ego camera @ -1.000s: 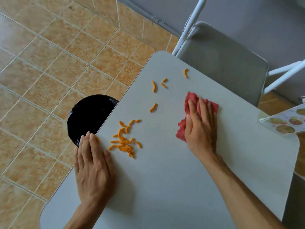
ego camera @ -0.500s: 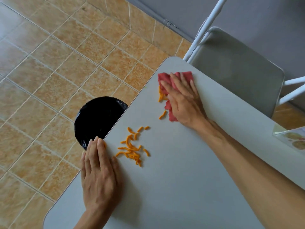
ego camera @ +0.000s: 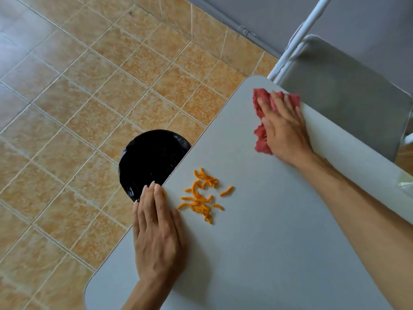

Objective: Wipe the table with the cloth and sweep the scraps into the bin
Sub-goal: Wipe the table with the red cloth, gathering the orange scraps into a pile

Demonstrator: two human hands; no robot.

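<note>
My right hand [ego camera: 283,128] presses flat on a crumpled red cloth [ego camera: 260,101] at the far corner of the grey table [ego camera: 268,253]. Several orange scraps [ego camera: 199,200] lie in a loose pile near the table's left edge, with one piece [ego camera: 226,190] a little apart to the right. My left hand [ego camera: 156,233] rests palm down on that edge, fingers together, just left of the pile and holding nothing. A round bin with a black liner [ego camera: 152,157] stands on the floor below the edge, right by my left fingertips.
A grey chair with a white frame [ego camera: 346,97] stands against the table's far side. Orange floor tiles [ego camera: 89,97] spread to the left. A clear stand [ego camera: 405,180] shows at the right border.
My right hand slid the cloth from the table's middle to its far corner. The loose scraps near the cloth no longer show there. My left hand stayed put.
</note>
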